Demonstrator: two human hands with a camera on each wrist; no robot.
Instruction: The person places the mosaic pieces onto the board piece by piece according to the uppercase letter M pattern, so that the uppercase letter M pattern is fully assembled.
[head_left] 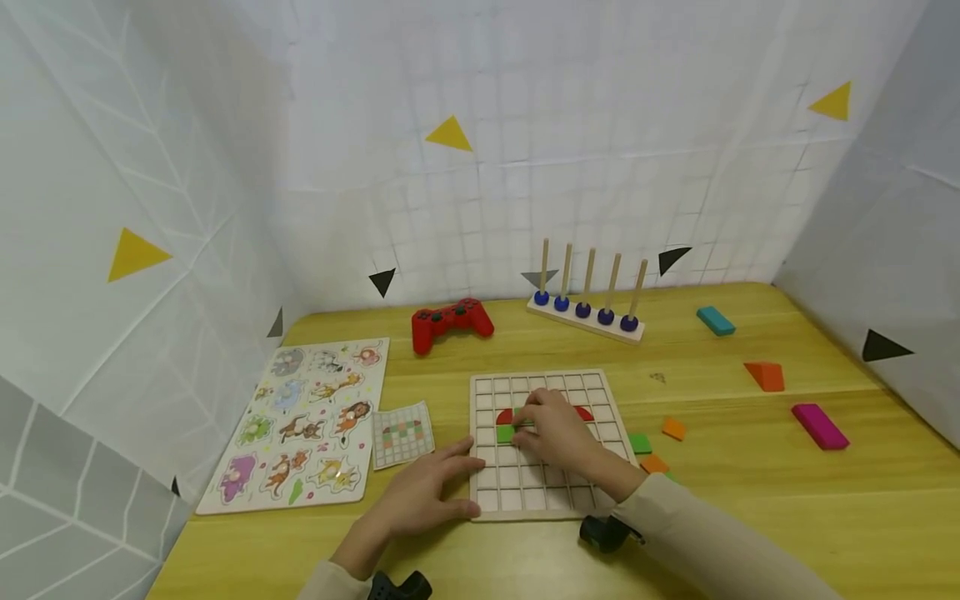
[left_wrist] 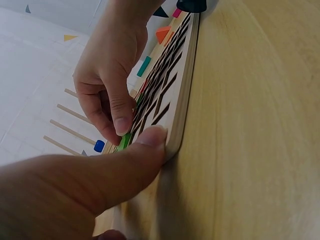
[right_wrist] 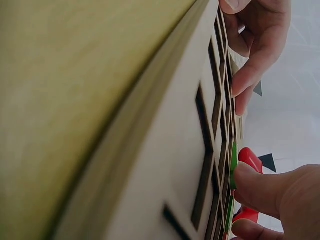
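Green tile (head_left: 505, 434): one, squarish, no evident long axis; on the grid board (head_left: 525, 516), just below a red piece (head_left: 504, 416), left of the right hand (head_left: 557, 429).
Right hand: the nearer; fingers drawn narrow, thumb touching the tile; whether it pinches, I cannot tell.
Left hand (head_left: 426, 492): fingers loosely extended, at the board's left edge.
Beyond, on the counter (head_left: 480, 560): pattern card (head_left: 402, 435), red controller (head_left: 452, 322).

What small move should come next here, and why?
Probably the right hand should lightly press the leftmost green tile so it sits flat: its thumb is right at that tile, and the left hand touches the left edge of the grid board, perhaps steadying it.
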